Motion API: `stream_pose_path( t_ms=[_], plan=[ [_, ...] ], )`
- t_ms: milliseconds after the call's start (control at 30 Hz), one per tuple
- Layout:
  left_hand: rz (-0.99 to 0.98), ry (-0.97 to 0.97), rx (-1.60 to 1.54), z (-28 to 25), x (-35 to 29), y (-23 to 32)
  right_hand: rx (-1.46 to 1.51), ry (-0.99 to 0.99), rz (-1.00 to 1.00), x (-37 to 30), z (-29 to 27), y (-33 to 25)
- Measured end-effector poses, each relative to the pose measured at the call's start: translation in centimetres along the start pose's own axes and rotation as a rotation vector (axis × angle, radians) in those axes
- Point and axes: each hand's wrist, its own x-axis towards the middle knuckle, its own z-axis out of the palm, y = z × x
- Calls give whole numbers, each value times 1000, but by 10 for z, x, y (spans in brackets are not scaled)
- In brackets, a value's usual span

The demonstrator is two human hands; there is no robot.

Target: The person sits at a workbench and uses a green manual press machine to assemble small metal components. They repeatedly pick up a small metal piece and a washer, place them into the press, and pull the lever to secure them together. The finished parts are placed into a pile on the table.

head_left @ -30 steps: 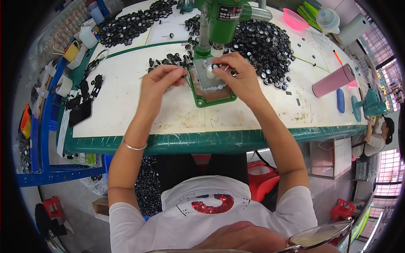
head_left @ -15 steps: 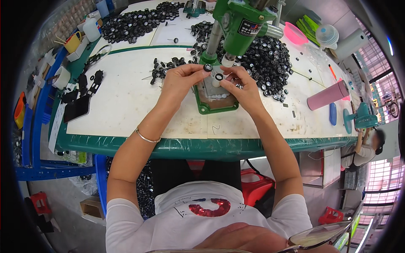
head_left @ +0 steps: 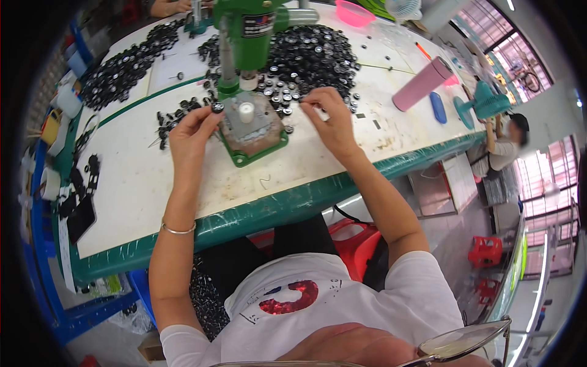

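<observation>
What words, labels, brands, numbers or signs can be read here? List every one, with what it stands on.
Nothing here can be quoted with confidence.
Green press: dark label with pale print, too small and blurred to read.
White shirt: red curved shape; the dark marks around it are too small to read.
White tabletop: thin dark squiggle, no clear character.

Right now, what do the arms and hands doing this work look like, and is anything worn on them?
They belong to a person. The left hand and right hand are both ungloved. A thin, silver-coloured metal bangle circles the left forearm near the wrist; the right arm shows none. Short white fabric sleeves cover the tops of both arms.
</observation>
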Motion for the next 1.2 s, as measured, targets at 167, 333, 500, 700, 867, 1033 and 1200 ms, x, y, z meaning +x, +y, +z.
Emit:
stream_pose_path(
  t_ms=[167, 333, 500, 700, 867, 1033, 1200],
  plan=[
    [-1, -34, -2, 9, -2, 4, -321, 114, 331, -29, -92, 92],
    [9, -30, 35, 8, -3, -3, -597, 37, 578, -39, -131, 133],
    [26, -37, 129, -9, 1, -16, -365, 57, 304, -26, -103, 125],
    [39, -14, 139, -25, 8, -19, -141, 109, 327, 20, -48, 150],
    [47, -11, 138, -24, 3, -21, 0, 54, 506, 38, -26, 155],
    [50, 26, 126, -19, -2, -11, -8, 101, 414, 25, -9, 127],
    [54, -5, 86, -9, -12, -1, -80, 170, 495, 5, 10, 94]
  ],
)
